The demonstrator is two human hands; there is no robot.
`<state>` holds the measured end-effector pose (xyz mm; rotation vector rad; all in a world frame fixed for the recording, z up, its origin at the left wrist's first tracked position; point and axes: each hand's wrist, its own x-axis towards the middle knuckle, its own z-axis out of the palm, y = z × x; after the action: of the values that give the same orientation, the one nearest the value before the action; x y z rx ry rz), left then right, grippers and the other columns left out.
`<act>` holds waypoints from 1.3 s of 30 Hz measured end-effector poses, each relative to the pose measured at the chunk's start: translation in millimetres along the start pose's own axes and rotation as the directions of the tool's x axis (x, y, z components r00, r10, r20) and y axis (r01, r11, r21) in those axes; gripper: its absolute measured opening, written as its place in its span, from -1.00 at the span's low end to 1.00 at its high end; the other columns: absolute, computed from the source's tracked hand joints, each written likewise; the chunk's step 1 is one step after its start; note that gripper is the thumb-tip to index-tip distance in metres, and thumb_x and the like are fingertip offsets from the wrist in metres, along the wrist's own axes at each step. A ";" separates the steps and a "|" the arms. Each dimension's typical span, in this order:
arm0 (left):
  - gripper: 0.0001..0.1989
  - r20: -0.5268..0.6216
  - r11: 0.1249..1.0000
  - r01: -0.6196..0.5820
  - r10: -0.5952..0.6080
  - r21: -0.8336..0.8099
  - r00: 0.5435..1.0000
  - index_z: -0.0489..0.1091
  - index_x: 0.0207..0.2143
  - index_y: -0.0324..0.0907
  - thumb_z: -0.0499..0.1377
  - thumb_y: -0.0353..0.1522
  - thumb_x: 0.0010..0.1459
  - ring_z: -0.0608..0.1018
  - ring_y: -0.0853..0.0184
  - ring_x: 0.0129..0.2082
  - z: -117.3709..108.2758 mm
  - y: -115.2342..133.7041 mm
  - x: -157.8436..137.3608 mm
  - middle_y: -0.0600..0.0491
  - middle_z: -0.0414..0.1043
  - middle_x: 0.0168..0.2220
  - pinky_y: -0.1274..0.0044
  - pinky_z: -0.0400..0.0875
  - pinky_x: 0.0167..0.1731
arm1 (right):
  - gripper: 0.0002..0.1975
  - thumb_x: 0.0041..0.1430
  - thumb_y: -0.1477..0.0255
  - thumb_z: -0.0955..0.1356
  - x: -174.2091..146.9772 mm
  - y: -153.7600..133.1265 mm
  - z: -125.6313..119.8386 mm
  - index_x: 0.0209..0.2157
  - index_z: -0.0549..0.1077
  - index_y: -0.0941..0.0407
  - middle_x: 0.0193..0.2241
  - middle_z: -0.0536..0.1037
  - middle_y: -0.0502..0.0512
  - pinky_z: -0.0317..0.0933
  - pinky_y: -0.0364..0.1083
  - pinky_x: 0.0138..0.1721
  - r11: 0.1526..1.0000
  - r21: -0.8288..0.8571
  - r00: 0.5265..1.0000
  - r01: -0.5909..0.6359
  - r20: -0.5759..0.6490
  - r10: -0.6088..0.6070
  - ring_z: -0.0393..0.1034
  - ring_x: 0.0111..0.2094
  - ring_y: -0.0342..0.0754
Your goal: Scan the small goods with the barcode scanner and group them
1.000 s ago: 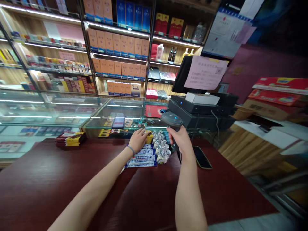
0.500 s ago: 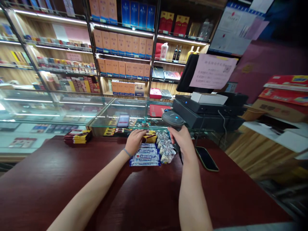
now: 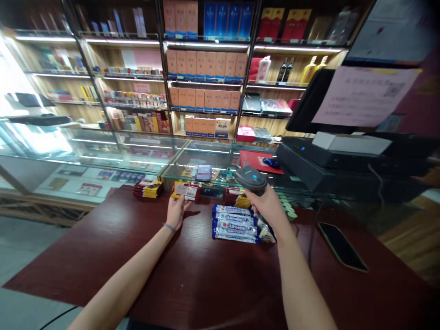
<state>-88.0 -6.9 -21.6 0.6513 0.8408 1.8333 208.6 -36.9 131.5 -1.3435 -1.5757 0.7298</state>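
My left hand (image 3: 176, 213) is closed on a red-and-yellow snack packet (image 3: 187, 192), raised with a white barcode label facing me. In my right hand (image 3: 270, 208) is a dark barcode scanner (image 3: 252, 178), its head pointing left and a small blue light lit on top. Under and left of the scanner lies a stack of similar packets (image 3: 237, 196). In front of that stack are blue-and-white wrapped bars (image 3: 235, 223) in a row. Small clear-wrapped items (image 3: 265, 231) sit beside them, partly covered by my right hand. Another packet stack (image 3: 147, 188) stands at the left.
A phone (image 3: 343, 246) lies on the dark red table (image 3: 192, 284) at the right. Behind is a glass counter (image 3: 216, 158) with a red mat and a blue mouse (image 3: 271, 162). A monitor (image 3: 311, 103) stands on black boxes at right; stocked shelves line the wall.
My left hand has moved left from the packet stack and now holds up one packet. The scanner stays in my right hand. The view has turned left.
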 end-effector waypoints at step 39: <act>-0.76 -0.157 0.983 0.092 -0.117 -0.156 0.981 0.31 -0.10 -0.07 0.26 -0.39 0.22 0.61 0.39 -0.20 -26.9 -5.1 20.2 0.07 0.54 -0.15 0.31 0.49 0.04 | -0.46 0.04 0.39 0.40 -32.2 -0.3 109.5 0.09 0.26 -0.06 -0.22 0.63 0.04 0.18 -0.11 -0.31 0.912 -0.396 0.915 0.108 0.398 0.065 0.55 -0.17 0.16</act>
<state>-112.8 6.2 -40.9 0.3569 0.8213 1.8518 109.2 -55.2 78.5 -1.5377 -2.1676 0.7183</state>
